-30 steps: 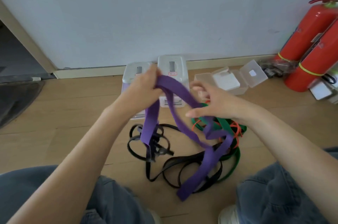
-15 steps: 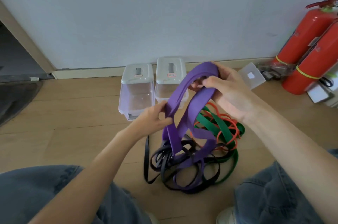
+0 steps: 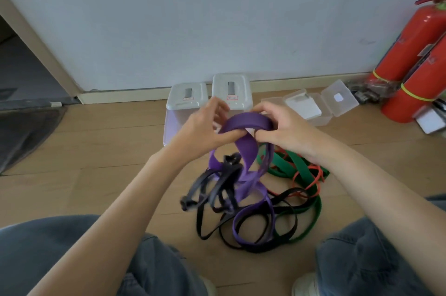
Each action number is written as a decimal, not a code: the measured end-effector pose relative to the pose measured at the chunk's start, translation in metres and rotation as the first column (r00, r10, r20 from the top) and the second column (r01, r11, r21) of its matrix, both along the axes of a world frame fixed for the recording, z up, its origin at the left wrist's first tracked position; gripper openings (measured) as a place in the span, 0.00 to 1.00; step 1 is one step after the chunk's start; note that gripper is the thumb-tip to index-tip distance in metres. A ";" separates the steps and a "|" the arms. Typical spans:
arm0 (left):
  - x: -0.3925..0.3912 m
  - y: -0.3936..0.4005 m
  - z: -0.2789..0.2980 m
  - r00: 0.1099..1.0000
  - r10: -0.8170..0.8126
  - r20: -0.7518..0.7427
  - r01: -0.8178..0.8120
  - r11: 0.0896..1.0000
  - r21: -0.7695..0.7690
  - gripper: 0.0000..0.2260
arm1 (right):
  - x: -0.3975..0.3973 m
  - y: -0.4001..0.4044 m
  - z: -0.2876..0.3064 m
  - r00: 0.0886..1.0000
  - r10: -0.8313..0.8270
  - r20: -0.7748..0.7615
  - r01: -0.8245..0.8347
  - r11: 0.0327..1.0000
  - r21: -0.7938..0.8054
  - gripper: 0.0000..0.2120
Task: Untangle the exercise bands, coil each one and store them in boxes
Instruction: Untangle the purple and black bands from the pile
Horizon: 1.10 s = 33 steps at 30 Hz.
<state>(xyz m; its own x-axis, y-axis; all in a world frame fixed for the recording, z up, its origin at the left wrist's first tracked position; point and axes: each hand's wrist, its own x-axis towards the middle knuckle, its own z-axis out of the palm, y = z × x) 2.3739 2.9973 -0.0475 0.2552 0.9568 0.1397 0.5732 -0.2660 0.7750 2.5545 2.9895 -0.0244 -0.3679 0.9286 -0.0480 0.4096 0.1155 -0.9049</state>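
Hands (image 3: 205, 126) (image 3: 280, 130) close together, I pinch an arch of the wide purple band (image 3: 246, 121), lifting it clear of the black band (image 3: 217, 189) snarl to free it.

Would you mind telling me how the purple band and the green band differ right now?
The purple band is lifted, gripped by the left hand and the right hand; the green band lies on the floor, untouched. The purple band's top is bent into an arch between the hands; the green band sprawls in loose flat loops. Both are flat and remain tangled with the black bands.
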 end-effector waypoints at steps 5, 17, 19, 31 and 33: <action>0.006 -0.018 -0.043 0.954 0.002 0.301 0.176 0.807 -0.563 0.31 | 0.006 0.001 -0.005 0.950 -0.160 -0.268 0.126 0.982 -0.140 0.12; 0.000 -0.007 -0.059 0.895 0.241 0.376 0.043 0.791 -0.610 0.08 | 0.033 0.018 0.004 0.768 -0.502 -0.397 0.419 0.863 -0.282 0.05; -0.005 -0.006 -0.060 0.963 0.169 0.209 0.002 0.771 -0.637 0.18 | 0.034 0.017 0.002 0.774 -0.509 -0.377 0.428 0.859 -0.282 0.05; -0.003 -0.004 0.015 0.946 -0.052 0.320 0.151 0.944 -0.294 0.08 | 0.036 0.015 -0.028 0.851 -0.145 0.506 0.139 0.989 0.049 0.18; 0.000 -0.009 0.030 0.891 -0.104 0.443 0.236 0.938 -0.255 0.11 | 0.036 0.013 -0.039 0.842 -0.106 0.529 0.127 0.992 -0.003 0.13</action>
